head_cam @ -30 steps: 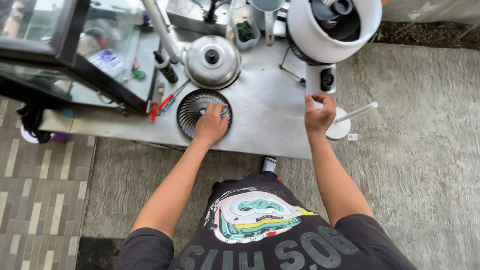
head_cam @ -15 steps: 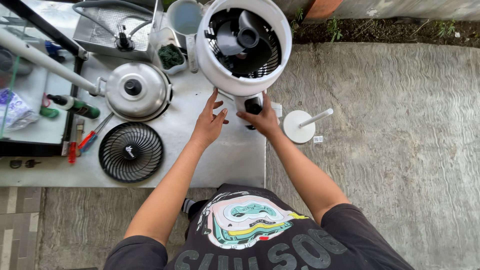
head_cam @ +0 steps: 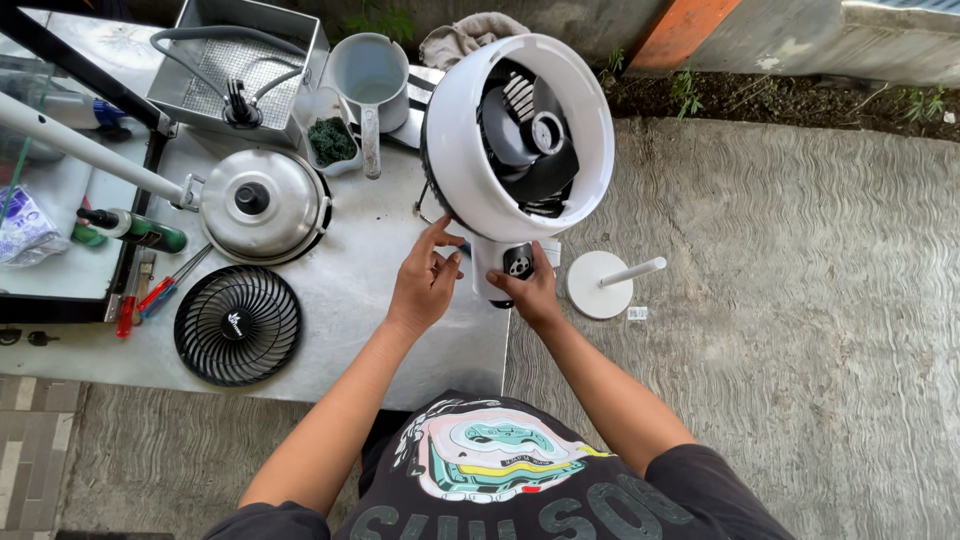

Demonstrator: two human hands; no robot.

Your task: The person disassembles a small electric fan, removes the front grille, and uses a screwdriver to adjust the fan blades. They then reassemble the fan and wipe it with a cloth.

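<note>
A white fan body with black blades stands at the right edge of a steel table, its front grille off. My right hand grips the fan's white neck beside a black control knob. My left hand rests its fingertips on the lower left rim of the fan housing, fingers spread. The removed black round grille lies flat on the table to the left of my left hand.
A lidded steel pot sits behind the grille, with red-handled screwdrivers and a green bottle to the left. A grey jug and a metal tray stand at the back. A white round fan base with a pole lies on the concrete floor.
My left hand left the black grille on the table and moved right to the fan housing. My right hand stayed at the fan's neck. The camera view shifted closer to the fan.
</note>
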